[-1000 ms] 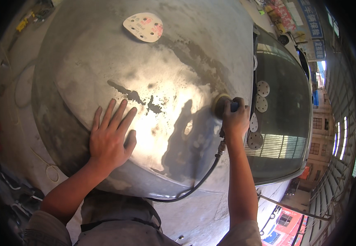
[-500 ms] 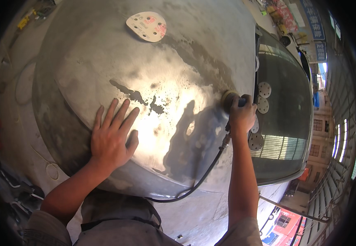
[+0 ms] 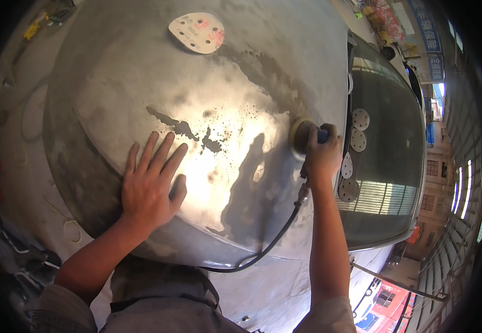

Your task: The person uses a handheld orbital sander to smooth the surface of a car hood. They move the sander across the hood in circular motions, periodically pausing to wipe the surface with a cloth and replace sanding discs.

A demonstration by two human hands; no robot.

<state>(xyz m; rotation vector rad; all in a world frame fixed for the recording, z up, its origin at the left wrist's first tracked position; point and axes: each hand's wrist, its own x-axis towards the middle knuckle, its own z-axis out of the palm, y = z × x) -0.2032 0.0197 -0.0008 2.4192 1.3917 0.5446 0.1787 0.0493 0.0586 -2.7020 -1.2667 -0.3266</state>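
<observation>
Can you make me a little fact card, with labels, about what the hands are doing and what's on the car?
Left hand: fingers spread on the dull grey car hood
Right hand: gripping a round, dark sander with a blue part
Joined to sander: long, thin black hose
Hood marks: dark, ragged patches beyond the left fingertips
Far side of hood: white, rounded sanding sheet with holes and red marks
Windshield, dark glass: several pale, round, holed discs along its hood-side edge

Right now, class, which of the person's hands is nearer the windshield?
Right. The right hand, gripping the sander, is just left of the windshield; the left hand is farther left, spread on the hood.
</observation>
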